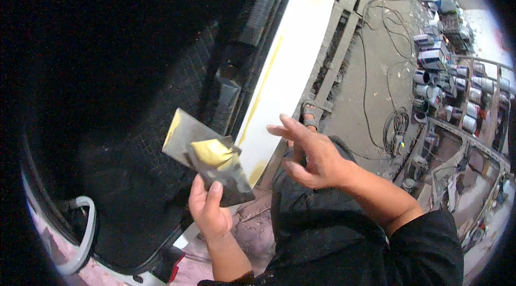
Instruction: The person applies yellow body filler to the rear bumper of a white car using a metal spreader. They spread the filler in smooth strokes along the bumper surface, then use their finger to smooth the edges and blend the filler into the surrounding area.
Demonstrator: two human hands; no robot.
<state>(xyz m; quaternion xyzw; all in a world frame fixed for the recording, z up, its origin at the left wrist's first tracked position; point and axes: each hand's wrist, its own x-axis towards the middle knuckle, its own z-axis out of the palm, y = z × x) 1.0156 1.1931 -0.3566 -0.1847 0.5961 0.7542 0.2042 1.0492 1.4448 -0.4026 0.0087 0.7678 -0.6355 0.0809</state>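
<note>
My left hand [211, 212] pinches two flat, overlapping putty spreaders between thumb and fingers. The upper dark spreader [236, 179] carries a thick dollop of yellow putty [212, 153]. Beneath it, the larger grey spreader [183, 133] has a yellow smear along its far left edge. My right hand [318, 160] is in the air to the right of them, fingers apart, holding nothing. It is nearest to a long white vehicle panel [290, 66], which has yellow putty streaks along its inner edge and patches at both ends.
A dark vehicle interior [140, 162] fills the left, with a pale curved handle [86, 232] low down. To the right are a wooden pallet [336, 44], a coiled cable [396, 127] and trailing cords. Cans, boxes [432, 58] and a metal frame [457, 130] stand at far right.
</note>
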